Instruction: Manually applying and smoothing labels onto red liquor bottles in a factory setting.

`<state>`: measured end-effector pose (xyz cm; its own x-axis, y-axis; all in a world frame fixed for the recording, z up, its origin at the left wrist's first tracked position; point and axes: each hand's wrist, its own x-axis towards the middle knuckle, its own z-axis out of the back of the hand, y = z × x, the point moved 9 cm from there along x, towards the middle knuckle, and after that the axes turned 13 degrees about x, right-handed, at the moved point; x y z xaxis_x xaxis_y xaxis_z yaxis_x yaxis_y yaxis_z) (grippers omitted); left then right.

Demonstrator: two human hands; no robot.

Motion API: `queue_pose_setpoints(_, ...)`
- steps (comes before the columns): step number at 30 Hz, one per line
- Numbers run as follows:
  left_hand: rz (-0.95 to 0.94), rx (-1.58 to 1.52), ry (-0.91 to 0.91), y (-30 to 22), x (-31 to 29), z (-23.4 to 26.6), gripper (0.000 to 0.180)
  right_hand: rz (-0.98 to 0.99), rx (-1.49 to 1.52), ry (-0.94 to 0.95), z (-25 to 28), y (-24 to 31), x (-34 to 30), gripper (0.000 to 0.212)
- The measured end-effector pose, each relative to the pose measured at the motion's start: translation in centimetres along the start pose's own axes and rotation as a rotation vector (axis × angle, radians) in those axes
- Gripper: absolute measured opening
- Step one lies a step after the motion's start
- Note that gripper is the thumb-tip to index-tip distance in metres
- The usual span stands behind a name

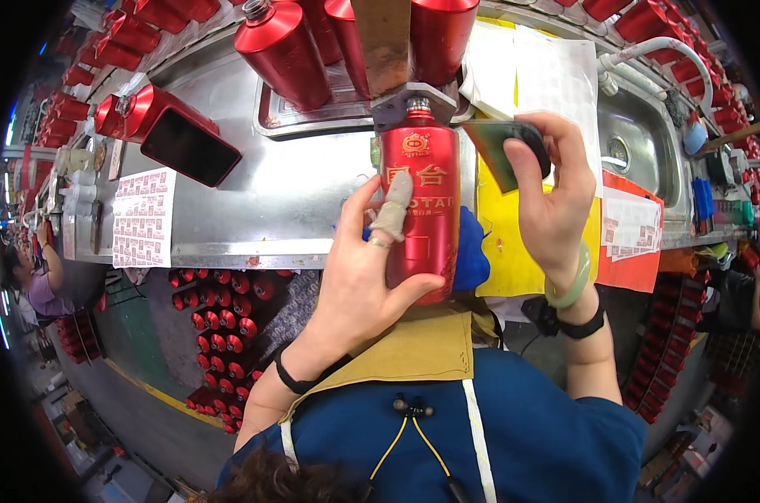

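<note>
Along the bench's (288,225) near edge, head view: the red bottle (434,260) points its neck at the metal bracket (388,109). I have the left hand (359,268) spread across its front, the right hand (562,189) clamped on a scraper (493,158) just beside it. Steady support and light, even pressure seem best. Beyond, the post (388,42) limits reach; a phone (191,147) and label sheet (143,220) lie leftward.

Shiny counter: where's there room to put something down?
There's a bare patch of counter between the phone, the metal tray and the left hand. It's crowded on the tray, where red bottles stand, and under the right hand, where a yellow sheet lies.
</note>
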<state>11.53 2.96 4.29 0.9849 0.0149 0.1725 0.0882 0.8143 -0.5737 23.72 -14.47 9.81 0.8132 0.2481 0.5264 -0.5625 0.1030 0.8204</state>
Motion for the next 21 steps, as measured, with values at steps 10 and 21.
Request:
queue_pose_setpoints(10,0.017,0.278,-0.078,-2.4,0.9,-0.2,0.06,-0.346,0.209,-0.185,1.9,-4.1,-5.9,0.023)
queue_pose_setpoints(21,0.087,0.456,0.102,-3.9,3.6,0.0,0.064,-0.436,0.357,-0.196,0.6,-4.9,-6.7,0.023)
